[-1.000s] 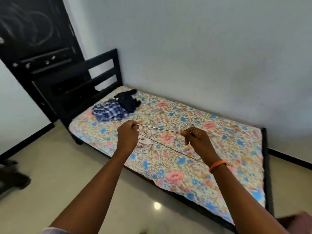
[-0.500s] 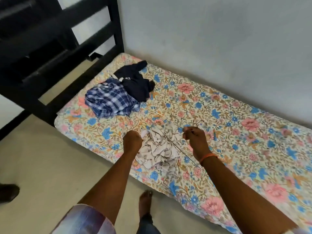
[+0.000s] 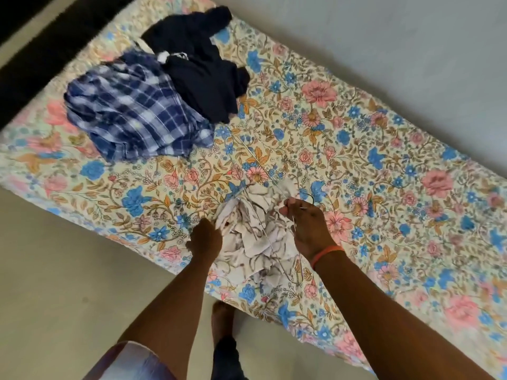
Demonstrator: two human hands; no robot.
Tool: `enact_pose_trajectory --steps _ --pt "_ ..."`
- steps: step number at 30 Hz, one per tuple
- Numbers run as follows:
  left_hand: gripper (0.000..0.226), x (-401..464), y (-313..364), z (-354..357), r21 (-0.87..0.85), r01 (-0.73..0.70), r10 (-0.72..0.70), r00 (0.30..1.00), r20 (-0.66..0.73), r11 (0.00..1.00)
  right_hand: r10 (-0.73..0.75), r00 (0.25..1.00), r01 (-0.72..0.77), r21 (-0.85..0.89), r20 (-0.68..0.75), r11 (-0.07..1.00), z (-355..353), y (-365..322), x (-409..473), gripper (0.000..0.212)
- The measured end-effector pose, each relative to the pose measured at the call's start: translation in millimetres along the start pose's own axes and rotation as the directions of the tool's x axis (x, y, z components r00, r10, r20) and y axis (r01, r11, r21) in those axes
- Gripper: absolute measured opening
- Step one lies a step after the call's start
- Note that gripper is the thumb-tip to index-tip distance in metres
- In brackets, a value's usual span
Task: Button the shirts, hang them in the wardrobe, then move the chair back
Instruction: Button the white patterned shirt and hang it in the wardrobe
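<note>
Shirts on floral bed, both hands at the crumpled white one.
Blue checked shirt [image 3: 131,111] and dark shirt [image 3: 200,67] heaped at far left, touching, well apart from both hands. Left hand [image 3: 205,238], fingers curled, gripping left edge of white shirt [image 3: 255,237] near mattress [image 3: 384,149] edge. Right hand [image 3: 307,226], orange band at wrist, pinching wire hanger [image 3: 263,229] laid across that shirt. Closer and lower over the bed than half a second ago; grips unchanged.
</note>
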State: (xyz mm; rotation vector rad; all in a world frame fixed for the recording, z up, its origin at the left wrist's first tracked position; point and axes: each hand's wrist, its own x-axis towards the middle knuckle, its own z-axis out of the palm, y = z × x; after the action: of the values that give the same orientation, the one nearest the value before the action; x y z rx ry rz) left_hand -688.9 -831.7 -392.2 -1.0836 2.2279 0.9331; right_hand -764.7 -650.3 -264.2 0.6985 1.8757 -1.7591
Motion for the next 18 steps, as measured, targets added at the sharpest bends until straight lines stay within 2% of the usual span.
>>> enact_pose_trajectory --steps 2,4,6,8,10,13,15,18 --pt "0.022 -6.7 10.7 -3.3 -0.164 -0.009 0.002 0.999 -0.043 0.986 0.006 1.000 -0.007 -0.013 -0.009 1.000 -4.8 -3.9 -5.4 0.020" --pt "0.017 -23.9 29.0 -17.5 -0.251 -0.086 0.038 0.981 -0.192 0.964 0.013 1.000 -0.013 0.005 0.000 1.000 -11.0 -17.7 -17.7 0.024" --pt "0.016 -46.5 56.6 -41.5 -0.224 -0.186 0.098 0.930 -0.353 0.957 0.010 1.000 -0.010 0.042 -0.001 0.999 -18.8 -38.9 -32.1 0.023" --pt "0.015 -71.3 89.5 -69.3 -0.218 -0.290 0.167 0.877 -0.451 0.932 -0.017 1.000 0.018 0.134 -0.008 0.991 -27.8 -64.5 -48.1 0.022" --pt "0.011 -107.9 124.7 -99.1 -0.266 -0.432 0.267 0.832 -0.486 0.862 -0.046 0.999 0.046 0.286 -0.008 0.957 -42.4 -96.3 -74.6 0.024" --pt "0.007 -147.1 171.8 -135.5 -0.365 -0.616 0.415 0.763 -0.496 0.698 -0.072 0.997 0.061 0.473 0.004 0.879 -61.8 -134.6 -99.5 0.026" --pt "0.008 -198.2 206.1 -166.6 -0.373 -0.706 0.513 0.699 -0.497 0.602 -0.121 0.992 0.086 0.570 0.023 0.817 -84.6 -167.5 -131.6 0.026" --pt "0.009 -268.5 251.3 -203.9 -0.360 -0.788 0.569 0.611 -0.551 0.499 -0.186 0.981 0.111 0.661 0.045 0.742 -115.8 -213.2 -173.4 0.028"
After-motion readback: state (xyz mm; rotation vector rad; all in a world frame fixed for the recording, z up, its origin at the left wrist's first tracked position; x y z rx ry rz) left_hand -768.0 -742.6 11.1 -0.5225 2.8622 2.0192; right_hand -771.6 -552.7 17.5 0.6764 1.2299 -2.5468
